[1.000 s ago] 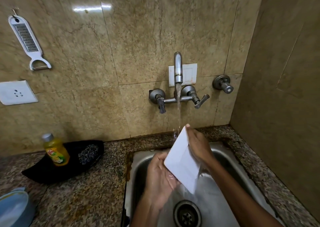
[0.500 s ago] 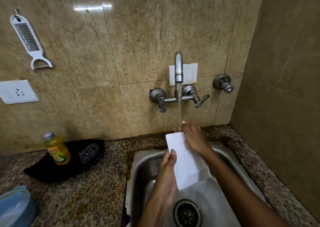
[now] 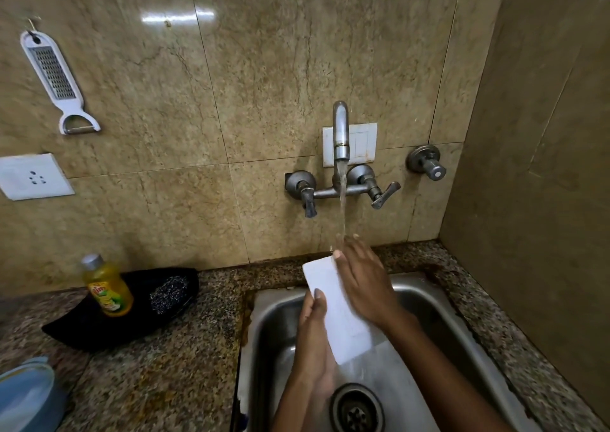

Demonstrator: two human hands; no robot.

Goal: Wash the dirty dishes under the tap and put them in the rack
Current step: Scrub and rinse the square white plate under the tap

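Tan stone wall tiles [image 3: 264, 101] fill the upper two thirds of the frame and turn a corner along the right side. Below them a speckled granite counter [image 3: 165, 365] runs across the lower part, with a steel sink [image 3: 274, 326] sunk into it at lower centre; its drain [image 3: 358, 408] sits at the bottom edge, partly behind the left forearm.

On the counter at lower left lies a black boat-shaped tray [image 3: 82, 329] holding a yellow dish-soap bottle [image 3: 107, 288], upright, and just right of it a dark scrubber [image 3: 168, 294]. A blue container [image 3: 26, 395] is cut off by the lower left corner; what is in it cannot be told.

On the wall at centre right is the tap [image 3: 341, 141], water running down from its spout, in front of a white switch plate [image 3: 361, 142]. A separate round valve [image 3: 427, 162] sits to its right. At upper left a white grater-peeler [image 3: 54, 78] hangs from a hook, with a white socket [image 3: 33, 177] below it at the left edge.

The white rectangular plate [image 3: 343, 319] is held tilted over the sink, its upper end under the stream. The left hand [image 3: 315, 336] grips its left edge, thumb over the face and the rest behind. The right hand [image 3: 363, 279] lies flat on the plate's upper right part, fingers straight, fingertips in the falling water, covering that corner.
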